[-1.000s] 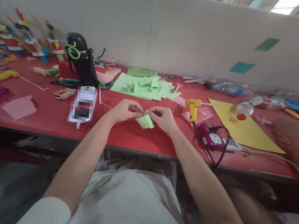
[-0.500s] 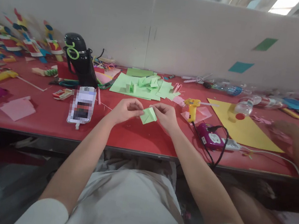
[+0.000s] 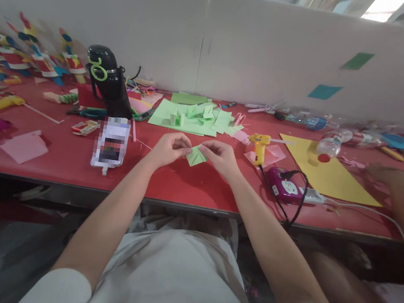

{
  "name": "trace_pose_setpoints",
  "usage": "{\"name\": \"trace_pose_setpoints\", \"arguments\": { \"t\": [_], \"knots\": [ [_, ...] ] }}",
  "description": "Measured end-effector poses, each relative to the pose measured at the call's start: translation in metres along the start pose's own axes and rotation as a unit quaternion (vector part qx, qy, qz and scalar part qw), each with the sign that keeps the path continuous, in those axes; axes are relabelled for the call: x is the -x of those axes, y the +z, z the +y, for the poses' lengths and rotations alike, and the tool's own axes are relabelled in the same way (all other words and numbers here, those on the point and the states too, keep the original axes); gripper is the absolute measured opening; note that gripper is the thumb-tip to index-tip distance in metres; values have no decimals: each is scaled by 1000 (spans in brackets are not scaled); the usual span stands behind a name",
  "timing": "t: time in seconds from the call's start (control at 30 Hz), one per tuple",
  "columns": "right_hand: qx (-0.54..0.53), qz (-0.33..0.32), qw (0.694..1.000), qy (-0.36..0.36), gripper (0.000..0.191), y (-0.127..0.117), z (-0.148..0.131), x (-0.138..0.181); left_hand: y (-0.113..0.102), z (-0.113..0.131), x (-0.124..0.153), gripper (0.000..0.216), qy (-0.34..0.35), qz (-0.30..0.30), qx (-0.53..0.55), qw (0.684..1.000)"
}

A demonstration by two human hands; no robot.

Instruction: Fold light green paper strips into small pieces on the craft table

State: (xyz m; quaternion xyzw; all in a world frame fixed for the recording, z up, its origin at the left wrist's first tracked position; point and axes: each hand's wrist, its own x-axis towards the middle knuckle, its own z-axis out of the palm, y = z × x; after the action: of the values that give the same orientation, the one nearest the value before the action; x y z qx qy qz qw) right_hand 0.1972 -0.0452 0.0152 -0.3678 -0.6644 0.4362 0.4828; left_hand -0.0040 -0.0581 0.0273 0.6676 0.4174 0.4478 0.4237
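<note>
A small folded piece of green paper (image 3: 197, 157) is held between my two hands, just above the red table near its front edge. My left hand (image 3: 172, 149) pinches its left corner between thumb and fingers. On the other side, my right hand (image 3: 222, 157) has thumb and fingers closed on its upper right edge. Crease lines show on the face of the paper. Beyond my hands lie light green sheets (image 3: 162, 114), with several folded green pieces (image 3: 203, 113) on top of them.
A yellow glue gun (image 3: 259, 147) and a purple power strip (image 3: 285, 185) with cables lie right, beside a yellow sheet (image 3: 349, 181). Left are a phone (image 3: 111, 143) and a black bottle (image 3: 108, 82). Another person's arm (image 3: 403, 197) reaches in from the right.
My right hand has shifted slightly left over the green paper, and the paper has moved a little left and changed its fold. My left hand stays nearly still.
</note>
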Motion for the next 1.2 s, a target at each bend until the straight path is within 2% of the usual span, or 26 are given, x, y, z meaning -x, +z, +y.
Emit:
{"name": "trace_pose_setpoints", "arguments": {
  "t": [0.3, 0.5, 0.7, 0.83, 0.97, 1.07, 1.2],
  "knots": [
    [24, 18, 999, -14, 27, 1, 0, 0, 10, 1, 0, 27, -26, -19, 9, 999],
    [30, -10, 999, 2, 33, 0, 1, -1, 9, 1, -1, 17, -3, 17, -37, 999],
    [95, -20, 995, -20, 33, -2, 2, -1, 8, -2, -2, 23, 9, -11, -49, 999],
    [84, -43, 996, -1, 33, 0, 3, 0, 5, -2, -3, 23, 28, -17, -57, 998],
    [49, -79, 995, 26, 36, 3, 3, 1, 1, -7, -5, 21, 48, 36, -88, 994],
    [52, -82, 995, 28, 40, 3, 4, 1, 1, -9, -6, 18, 65, 78, -138, 985],
    [82, -70, 994, 3, 40, 0, 3, 2, 4, -4, -5, 20, 58, 29, -122, 990]
  ]
}}
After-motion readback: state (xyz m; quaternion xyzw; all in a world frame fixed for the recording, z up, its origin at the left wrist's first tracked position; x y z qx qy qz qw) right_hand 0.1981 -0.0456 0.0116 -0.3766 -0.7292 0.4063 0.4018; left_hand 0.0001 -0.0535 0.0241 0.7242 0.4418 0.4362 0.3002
